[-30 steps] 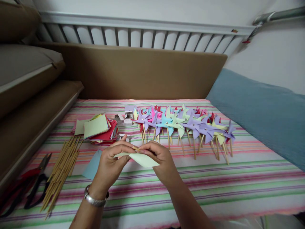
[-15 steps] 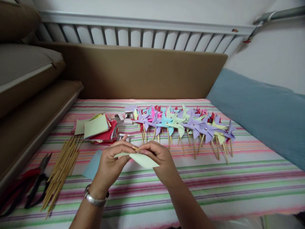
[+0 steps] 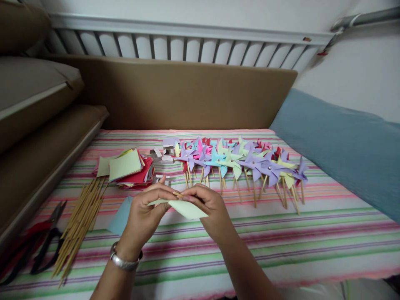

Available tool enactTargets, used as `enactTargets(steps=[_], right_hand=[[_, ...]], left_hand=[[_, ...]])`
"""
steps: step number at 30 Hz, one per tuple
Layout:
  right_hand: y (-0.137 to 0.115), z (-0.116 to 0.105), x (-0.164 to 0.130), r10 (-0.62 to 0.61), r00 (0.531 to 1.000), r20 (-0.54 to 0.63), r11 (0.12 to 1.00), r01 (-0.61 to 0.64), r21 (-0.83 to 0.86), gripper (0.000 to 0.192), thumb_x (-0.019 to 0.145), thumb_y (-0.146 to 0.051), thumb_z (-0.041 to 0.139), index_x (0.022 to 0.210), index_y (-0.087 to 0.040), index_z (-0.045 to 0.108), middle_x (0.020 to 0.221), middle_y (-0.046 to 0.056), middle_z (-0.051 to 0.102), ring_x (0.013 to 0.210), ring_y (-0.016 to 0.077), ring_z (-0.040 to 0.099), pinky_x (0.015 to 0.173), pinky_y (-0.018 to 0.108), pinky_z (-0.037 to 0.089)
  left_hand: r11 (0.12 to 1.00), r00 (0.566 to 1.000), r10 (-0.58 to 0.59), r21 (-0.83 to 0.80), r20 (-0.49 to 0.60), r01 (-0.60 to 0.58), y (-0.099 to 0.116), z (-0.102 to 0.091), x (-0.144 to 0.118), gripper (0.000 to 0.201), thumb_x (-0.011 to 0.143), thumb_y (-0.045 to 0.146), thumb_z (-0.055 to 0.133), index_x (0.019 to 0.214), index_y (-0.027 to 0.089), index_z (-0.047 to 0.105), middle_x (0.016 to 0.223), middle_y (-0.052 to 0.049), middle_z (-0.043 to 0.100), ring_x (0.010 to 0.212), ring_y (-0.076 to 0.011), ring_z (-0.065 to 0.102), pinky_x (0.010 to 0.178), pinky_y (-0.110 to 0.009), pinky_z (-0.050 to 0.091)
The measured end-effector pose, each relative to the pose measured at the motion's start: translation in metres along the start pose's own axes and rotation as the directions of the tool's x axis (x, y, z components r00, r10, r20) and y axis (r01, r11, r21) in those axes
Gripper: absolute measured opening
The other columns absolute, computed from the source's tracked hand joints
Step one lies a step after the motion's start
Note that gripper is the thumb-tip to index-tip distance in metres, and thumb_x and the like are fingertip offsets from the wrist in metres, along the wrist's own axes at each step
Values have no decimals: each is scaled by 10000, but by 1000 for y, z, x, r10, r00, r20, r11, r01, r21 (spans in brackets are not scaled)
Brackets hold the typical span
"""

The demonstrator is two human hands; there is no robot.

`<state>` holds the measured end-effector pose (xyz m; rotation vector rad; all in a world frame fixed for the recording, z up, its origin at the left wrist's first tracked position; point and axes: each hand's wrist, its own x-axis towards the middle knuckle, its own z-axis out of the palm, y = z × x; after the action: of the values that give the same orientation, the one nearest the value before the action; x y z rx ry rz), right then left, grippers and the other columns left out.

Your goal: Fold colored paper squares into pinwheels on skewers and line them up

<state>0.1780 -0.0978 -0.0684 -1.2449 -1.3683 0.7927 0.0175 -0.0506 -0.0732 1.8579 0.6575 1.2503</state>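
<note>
pale green paper [image 3: 187,209], folded, sits between both hands in the head view, raised a little above the striped cloth [image 3: 281,241] that covers the worktop. left hand [image 3: 144,216] pinches the paper's near-left edge with thumb and fingertips pressed together; a silver bracelet [image 3: 124,261] circles that wrist. right hand [image 3: 210,211] pinches the paper's upper edge, and between its fingertips and the left thumb a thin wooden stick [image 3: 178,194] shows only its tip, touching the paper. under the left hand a light blue paper square [image 3: 120,216] lies flat on the cloth. beyond the left hand, a loose stack of coloured paper squares [image 3: 128,168] rests, green sheets on top, red ones below. to the left of the left hand a bundle of wooden sticks [image 3: 79,225] lies lengthwise, and further left still, red-handled scissors [image 3: 34,246] lie at the cloth's edge. beyond the right hand and off to its right, a row of finished paper pinwheels [image 3: 237,162] in purple, blue, green, pink and red lies with sticks pointing toward the person. small white paper scraps [image 3: 162,156] sit between the stack and the pinwheels.
</note>
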Motion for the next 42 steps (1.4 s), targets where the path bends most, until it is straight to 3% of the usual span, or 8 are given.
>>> enactTargets(steps=[18,36,42], right_hand=[[7,11,-3,9,995,-99,998,-4,56,118,782,-232,605,733,-206,709,694,18,641,668,148,591,576,244,432],[9,13,-4,-5,996,-86,998,10,58,125,775,-209,589,756,-212,713,702,20,630,670,150,586,587,247,446],[3,10,-2,11,999,-40,1000,-10,26,150,748,-153,595,810,-215,717,757,20,649,712,151,596,623,251,449]], left_hand=[[997,1000,5,71,-15,-4,1,1,-2,89,769,164,625,765,224,691,800,-19,713,772,-159,650,1052,-498,305],[998,1000,13,67,-25,-11,0,1,-1,108,761,142,619,751,228,684,775,0,711,753,-146,646,1052,-484,310],[996,994,-71,40,-78,74,-2,1,0,24,719,203,676,699,216,675,767,-15,719,749,-175,657,1042,-497,321]])
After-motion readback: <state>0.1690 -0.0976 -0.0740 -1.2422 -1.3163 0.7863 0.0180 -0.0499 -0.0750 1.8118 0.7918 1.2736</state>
